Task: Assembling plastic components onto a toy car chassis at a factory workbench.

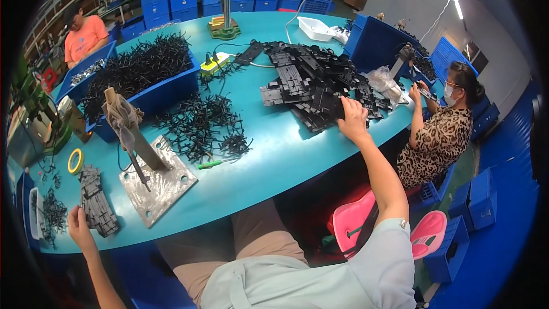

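Observation:
My right hand (352, 119) reaches to a large heap of flat black plastic parts (297, 68). Its fingers close on the edge of a black plastic plate (327, 105) at the heap's near right side. At the far left of the table, my left hand (81, 230) rests by the near left edge of a small stack of similar black parts (98, 203). Its fingers are slightly apart, and I see nothing held in them. Between the hands stands a metal post on a square steel base plate (166, 186), with cloth wrapped round its top.
A blue bin (154, 98) of thin black pieces stands behind a loose pile of them (203, 126). A green-handled tool (210, 165), yellow tape roll (75, 161), power strip (215, 64) and green press stand (225, 28) share the table. Two co-workers sit at left and right.

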The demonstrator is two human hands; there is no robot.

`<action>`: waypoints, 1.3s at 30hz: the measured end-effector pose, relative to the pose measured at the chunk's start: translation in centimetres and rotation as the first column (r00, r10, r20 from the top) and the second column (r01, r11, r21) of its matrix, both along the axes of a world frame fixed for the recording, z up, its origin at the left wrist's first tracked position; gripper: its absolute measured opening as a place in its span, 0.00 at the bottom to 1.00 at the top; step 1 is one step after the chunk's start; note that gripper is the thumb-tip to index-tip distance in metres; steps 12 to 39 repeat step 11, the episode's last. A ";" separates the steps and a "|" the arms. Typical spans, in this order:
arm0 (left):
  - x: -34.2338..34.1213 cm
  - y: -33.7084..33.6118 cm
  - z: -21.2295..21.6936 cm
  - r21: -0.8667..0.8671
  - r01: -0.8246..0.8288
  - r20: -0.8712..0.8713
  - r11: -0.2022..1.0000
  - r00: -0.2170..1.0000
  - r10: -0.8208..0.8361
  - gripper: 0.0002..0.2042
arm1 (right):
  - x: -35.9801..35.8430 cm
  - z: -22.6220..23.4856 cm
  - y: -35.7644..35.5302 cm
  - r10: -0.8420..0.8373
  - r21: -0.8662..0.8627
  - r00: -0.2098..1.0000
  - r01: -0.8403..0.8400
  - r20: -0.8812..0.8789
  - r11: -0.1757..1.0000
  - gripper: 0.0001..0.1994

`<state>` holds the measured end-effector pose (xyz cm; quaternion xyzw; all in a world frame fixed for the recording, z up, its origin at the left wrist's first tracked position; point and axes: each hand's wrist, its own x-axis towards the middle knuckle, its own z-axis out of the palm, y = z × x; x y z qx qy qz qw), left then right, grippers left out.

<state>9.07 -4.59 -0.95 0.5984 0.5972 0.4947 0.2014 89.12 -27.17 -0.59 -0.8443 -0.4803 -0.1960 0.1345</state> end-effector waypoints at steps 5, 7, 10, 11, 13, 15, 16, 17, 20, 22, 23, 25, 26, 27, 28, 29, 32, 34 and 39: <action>5.6 -5.9 -0.2 0.207 0.122 -0.123 0.971 0.987 -0.098 0.11 | -0.9 2.8 0.2 -0.007 0.276 0.926 -0.105 0.377 0.955 0.32; 8.7 -9.5 0.0 0.167 0.165 -0.169 0.972 0.976 -0.136 0.07 | -3.6 5.1 0.8 0.095 0.331 0.986 -0.136 0.137 0.934 0.21; 13.6 -13.8 0.4 0.081 0.332 -0.157 0.940 0.935 -0.316 0.04 | -8.4 6.9 1.9 0.583 0.525 0.446 -0.260 -0.679 0.811 0.13; 12.9 -14.5 0.6 0.070 0.314 -0.167 0.947 0.939 -0.299 0.04 | -10.2 7.4 1.8 0.572 0.519 0.158 -0.277 -0.805 0.808 0.14; 12.9 -14.5 0.6 0.070 0.314 -0.167 0.947 0.939 -0.299 0.04 | -10.2 7.4 1.8 0.572 0.519 0.158 -0.277 -0.805 0.808 0.14; 12.9 -14.5 0.6 0.070 0.314 -0.167 0.947 0.939 -0.299 0.04 | -10.2 7.4 1.8 0.572 0.519 0.158 -0.277 -0.805 0.808 0.14; 12.9 -14.5 0.6 0.070 0.314 -0.167 0.947 0.939 -0.299 0.04 | -10.2 7.4 1.8 0.572 0.519 0.158 -0.277 -0.805 0.808 0.14; 12.9 -14.5 0.6 0.070 0.314 -0.167 0.947 0.939 -0.299 0.04 | -10.2 7.4 1.8 0.572 0.519 0.158 -0.277 -0.805 0.808 0.14; 12.9 -14.5 0.6 0.070 0.314 -0.167 0.947 0.939 -0.299 0.04 | -10.2 7.4 1.8 0.572 0.519 0.158 -0.277 -0.805 0.808 0.14; 12.9 -14.5 0.6 0.070 0.314 -0.167 0.947 0.939 -0.299 0.04 | -10.2 7.4 1.8 0.572 0.519 0.158 -0.277 -0.805 0.808 0.14; 12.9 -14.5 0.6 0.070 0.314 -0.167 0.947 0.939 -0.299 0.04 | -10.2 7.4 1.8 0.572 0.519 0.158 -0.277 -0.805 0.808 0.14; 12.9 -14.5 0.6 0.070 0.314 -0.167 0.947 0.939 -0.299 0.04 | -10.2 7.4 1.8 0.572 0.519 0.158 -0.277 -0.805 0.808 0.14; 12.9 -14.5 0.6 0.070 0.314 -0.167 0.947 0.939 -0.299 0.04 | -10.2 7.4 1.8 0.572 0.519 0.158 -0.277 -0.805 0.808 0.14; 12.9 -14.5 0.6 0.070 0.314 -0.167 0.947 0.939 -0.299 0.04 | -10.2 7.4 1.8 0.572 0.519 0.158 -0.277 -0.805 0.808 0.14; 12.9 -14.5 0.6 0.070 0.314 -0.167 0.947 0.939 -0.299 0.04 | -10.2 7.4 1.8 0.572 0.519 0.158 -0.277 -0.805 0.808 0.14; 12.9 -14.5 0.6 0.070 0.314 -0.167 0.947 0.939 -0.299 0.04 | -10.2 7.4 1.8 0.572 0.519 0.158 -0.277 -0.805 0.808 0.14; 12.9 -14.5 0.6 0.070 0.314 -0.167 0.947 0.939 -0.299 0.04 | -10.2 7.4 1.8 0.572 0.519 0.158 -0.277 -0.805 0.808 0.14; 12.9 -14.5 0.6 0.070 0.314 -0.167 0.947 0.939 -0.299 0.04 | -10.2 7.4 1.8 0.572 0.519 0.158 -0.277 -0.805 0.808 0.14; 12.9 -14.5 0.6 0.070 0.314 -0.167 0.947 0.939 -0.299 0.04 | -10.2 7.4 1.8 0.572 0.519 0.158 -0.277 -0.805 0.808 0.14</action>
